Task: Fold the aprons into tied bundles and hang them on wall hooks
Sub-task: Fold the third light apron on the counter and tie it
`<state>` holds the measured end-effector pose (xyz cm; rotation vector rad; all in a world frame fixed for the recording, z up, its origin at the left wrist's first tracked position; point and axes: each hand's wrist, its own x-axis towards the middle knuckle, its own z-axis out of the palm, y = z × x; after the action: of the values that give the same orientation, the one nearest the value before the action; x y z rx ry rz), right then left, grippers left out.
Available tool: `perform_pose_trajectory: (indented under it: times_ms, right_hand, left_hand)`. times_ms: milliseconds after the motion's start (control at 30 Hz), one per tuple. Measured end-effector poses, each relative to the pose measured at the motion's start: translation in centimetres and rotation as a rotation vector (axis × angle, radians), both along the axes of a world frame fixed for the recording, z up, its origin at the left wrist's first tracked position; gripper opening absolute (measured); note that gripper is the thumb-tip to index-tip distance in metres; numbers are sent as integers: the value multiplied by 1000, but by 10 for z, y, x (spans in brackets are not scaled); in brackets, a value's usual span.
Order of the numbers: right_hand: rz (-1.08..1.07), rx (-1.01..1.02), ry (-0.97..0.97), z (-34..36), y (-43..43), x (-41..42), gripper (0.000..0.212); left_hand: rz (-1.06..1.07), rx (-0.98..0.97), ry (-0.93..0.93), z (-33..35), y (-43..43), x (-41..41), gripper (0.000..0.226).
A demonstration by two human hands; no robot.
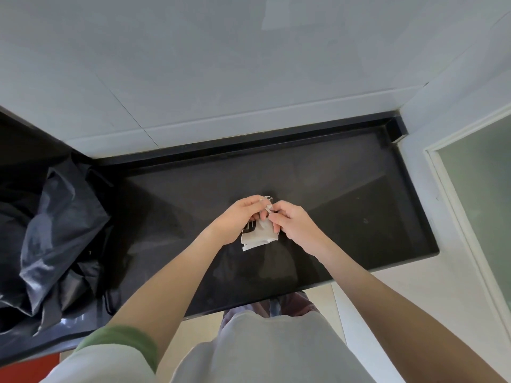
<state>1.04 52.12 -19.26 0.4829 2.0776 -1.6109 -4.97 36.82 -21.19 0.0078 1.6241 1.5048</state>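
- Pinching a small pale bundle, taken for a folded apron, between left hand and right hand, with fingers curled tight on its upper edge, probably to draw a tie snug.
- Hanging just below the fingers, held clear of the dark, polished desk: thin, creased, papery, dark print on one face.
- Heaped well left of the fingers: glossy, crumpled black plastic.
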Motion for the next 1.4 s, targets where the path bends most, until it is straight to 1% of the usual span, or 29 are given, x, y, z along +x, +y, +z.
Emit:
perform_pose_trajectory:
  times_ms: [133,233,300,333,433,533,600,667,767,800,833,933,1000,1067,1133,1200,1267,1333,1400]
  right_hand:
    - [-37,-117,-100,-1,3,-2,23]
    - [-46,-241,-154,-3,7,-3,20]
    - [-60,-290,-199,-3,10,-3,17]
    - [-77,-302,-227,-3,12,-3,18]
    - [-153,-358,-293,-6,11,-4,26]
    - [-236,-384,-330,-9,8,-5,35]
    - [-272,-361,-365,-9,5,-8,42]
    - [-250,-242,-396,-6,1,-12,49]
    - [-185,27,-436,0,-6,-20,47]
    - [-188,67,-443,1,-7,-21,45]
    - [-200,85,-444,1,-8,-23,43]
    - [-250,151,-413,-2,-14,-26,35]
    - [-246,209,-399,-5,-18,-29,30]
    - [-306,127,-439,-5,-18,-28,29]
    - [-366,-1,-491,-2,-13,-25,29]
    - [-363,-69,-525,4,-8,-24,28]
    - [-340,-95,-536,7,-5,-25,30]
    - [-344,-70,-533,7,-4,-25,32]
    - [-325,-49,-485,6,-3,-25,29]
  left_hand:
    - [-4,76,-33,2,-2,0,29]
    - [-32,87,-45,7,-3,-1,25]
    - [-65,27,-13,12,-1,-2,20]
    - [-90,-39,40,13,0,-2,16]
    - [-172,-259,305,12,2,1,10]
    - [-237,-386,567,10,5,4,5]
    - [-321,-463,750,8,9,6,9]
    - [-436,-554,938,1,10,9,22]
    - [-795,-806,1226,-6,11,22,35]
    - [-815,-832,1283,-11,11,27,37]
    - [-778,-854,1335,-13,11,28,38]
    - [-610,-758,1305,-19,9,32,37]
    - [-521,-670,1364,-23,8,31,38]
    - [-449,-598,1359,-26,7,31,47]
    - [-391,-526,1362,-29,6,31,64]
    - [-379,-481,1351,-32,3,30,75]
    - [-355,-476,1360,-32,5,30,78]
    - [-360,-463,1358,-33,5,30,78]
    - [-357,-471,1358,-37,5,28,79]
